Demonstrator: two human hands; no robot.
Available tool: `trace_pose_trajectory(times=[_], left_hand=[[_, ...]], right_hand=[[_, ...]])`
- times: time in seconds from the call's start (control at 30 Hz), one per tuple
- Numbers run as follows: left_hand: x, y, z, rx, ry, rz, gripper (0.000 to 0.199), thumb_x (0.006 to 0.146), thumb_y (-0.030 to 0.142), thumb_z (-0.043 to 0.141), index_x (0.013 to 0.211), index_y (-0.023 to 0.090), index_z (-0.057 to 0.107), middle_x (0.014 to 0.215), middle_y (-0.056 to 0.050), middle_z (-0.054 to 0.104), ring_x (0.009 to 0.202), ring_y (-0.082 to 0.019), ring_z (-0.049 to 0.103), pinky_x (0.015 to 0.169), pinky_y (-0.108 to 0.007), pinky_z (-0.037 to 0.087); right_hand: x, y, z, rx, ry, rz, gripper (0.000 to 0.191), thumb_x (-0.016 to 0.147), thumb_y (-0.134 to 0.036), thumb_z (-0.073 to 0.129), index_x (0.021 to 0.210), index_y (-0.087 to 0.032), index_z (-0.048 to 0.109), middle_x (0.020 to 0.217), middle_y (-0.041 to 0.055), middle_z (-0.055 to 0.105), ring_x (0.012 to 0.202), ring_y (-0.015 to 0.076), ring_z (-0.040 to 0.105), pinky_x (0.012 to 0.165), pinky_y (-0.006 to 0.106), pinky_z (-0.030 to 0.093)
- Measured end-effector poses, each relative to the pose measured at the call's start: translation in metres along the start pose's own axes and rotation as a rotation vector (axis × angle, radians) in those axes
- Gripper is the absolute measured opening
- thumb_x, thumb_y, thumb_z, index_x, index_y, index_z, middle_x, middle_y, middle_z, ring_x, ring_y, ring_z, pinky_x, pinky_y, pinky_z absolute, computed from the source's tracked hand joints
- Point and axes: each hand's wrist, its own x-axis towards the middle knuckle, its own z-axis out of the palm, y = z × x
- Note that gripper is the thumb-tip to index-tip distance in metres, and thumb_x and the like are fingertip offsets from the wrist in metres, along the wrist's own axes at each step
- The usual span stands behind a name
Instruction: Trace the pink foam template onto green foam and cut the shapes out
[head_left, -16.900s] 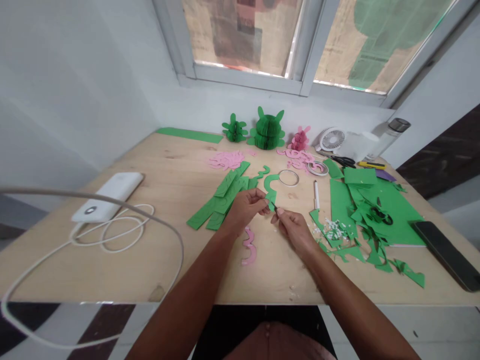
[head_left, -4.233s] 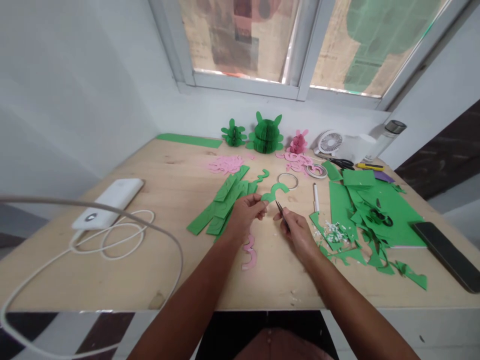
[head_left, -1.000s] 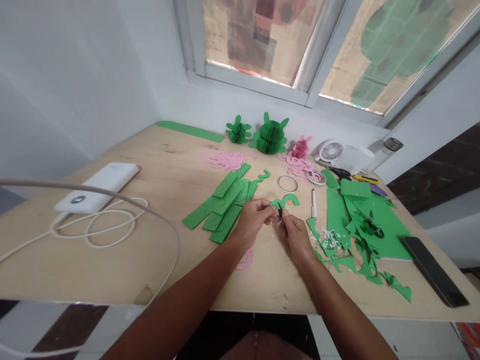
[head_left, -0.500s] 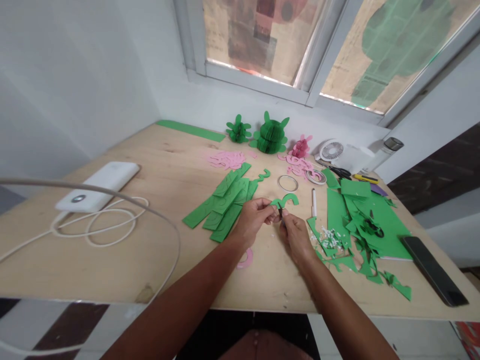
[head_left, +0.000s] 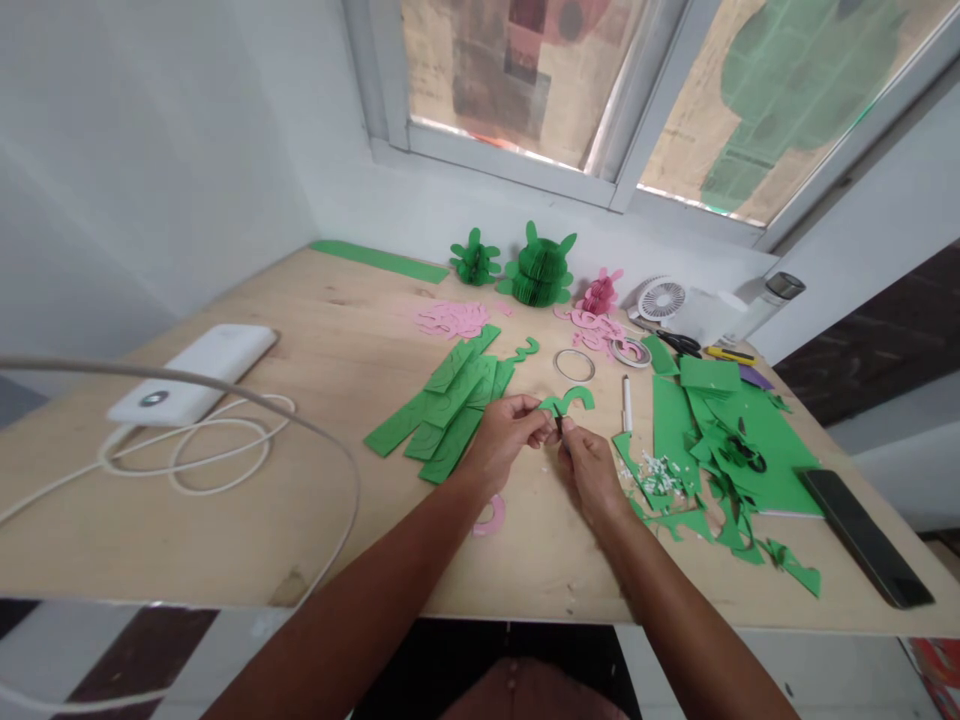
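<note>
Between the fingers of my left hand [head_left: 517,430] is a curvy green paper cutout [head_left: 579,398], shaped like a 3. My right hand [head_left: 589,462] is closed around small dark scissors [head_left: 558,422], mostly hidden by the fingers; their blades meet the cutout's left part. To the left of my left hand lie overlapping green paper strips [head_left: 450,410] with curved outlines on them. Another small green cutout [head_left: 529,349] rests beyond the hands. A pink curved cutout [head_left: 491,515] lies by my left forearm.
Green paper scraps [head_left: 739,530], tiny white bits [head_left: 660,476] and a phone [head_left: 866,540] lie at right. A white pen [head_left: 627,402] and tape ring [head_left: 574,365] lie ahead. Paper figures [head_left: 540,270] and a small fan [head_left: 661,298] stand behind. A power bank [head_left: 195,375] with cable sits left.
The view has shifted very slightly. Both hands keep nearly the same place, with the scissors still at the green cutout.
</note>
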Motion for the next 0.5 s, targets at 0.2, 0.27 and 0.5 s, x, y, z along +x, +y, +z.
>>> trace_pose_trajectory(times=[0.2,0.27,0.5], left_hand=[[-0.0008,0.0009,0.0001,-0.005,0.003,0.004,0.016,0.061,0.029,0.069,0.062,0.016,0.059,0.054,0.0,0.06,0.051,-0.01,0.05,0.053,-0.023,0.038],[-0.0001,0.0004,-0.0002,-0.002,-0.001,0.004,0.016,0.061,0.028,0.069,0.061,0.016,0.059,0.054,0.0,0.06,0.051,-0.01,0.05,0.053,-0.024,0.038],[0.0003,-0.0001,-0.0011,-0.001,-0.007,0.013,0.016,0.062,0.029,0.069,0.061,0.016,0.06,0.054,0.0,0.06,0.051,-0.01,0.05,0.053,-0.023,0.037]], right_hand=[[0.0006,0.0024,-0.0004,0.013,-0.012,-0.009,0.052,0.08,-0.067,0.055,0.06,-0.019,0.053,0.05,-0.0059,0.035,0.047,0.0099,0.026,0.046,0.026,0.017],[0.0005,0.0029,-0.0006,0.008,-0.01,-0.01,0.052,0.08,-0.067,0.055,0.059,-0.019,0.053,0.05,-0.0061,0.034,0.047,0.0097,0.025,0.046,0.026,0.017],[0.0017,0.0062,-0.002,-0.011,-0.003,-0.015,0.051,0.081,-0.064,0.055,0.06,-0.018,0.055,0.052,-0.0059,0.034,0.049,0.0099,0.024,0.047,0.026,0.016]])
